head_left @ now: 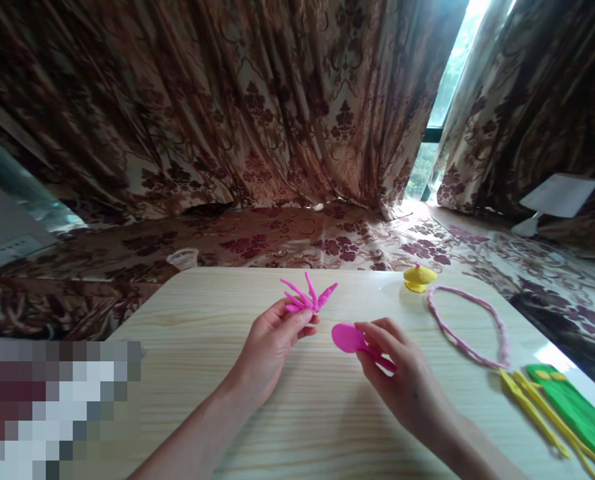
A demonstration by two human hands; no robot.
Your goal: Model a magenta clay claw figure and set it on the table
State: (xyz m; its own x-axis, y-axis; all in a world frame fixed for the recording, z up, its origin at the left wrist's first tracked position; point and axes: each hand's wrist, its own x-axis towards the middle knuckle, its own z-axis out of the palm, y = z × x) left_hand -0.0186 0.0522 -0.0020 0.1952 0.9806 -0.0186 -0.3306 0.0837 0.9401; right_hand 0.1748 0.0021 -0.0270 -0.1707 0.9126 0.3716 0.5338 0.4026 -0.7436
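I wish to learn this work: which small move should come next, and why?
Perhaps ease the spoon-shaped pink piece in the right grip toward the branched pink piece in the left grip: both are held, near but apart.

Pink spiky cluster (313, 300), fanned upward, near a pink paddle (348, 338), apparently flat-headed.

Left hand (267, 347) and right hand (408, 373) are bare; fingers (383, 335) look slender; wrists (241, 381) and forearms (192, 427) are uncovered too (as far as visible).
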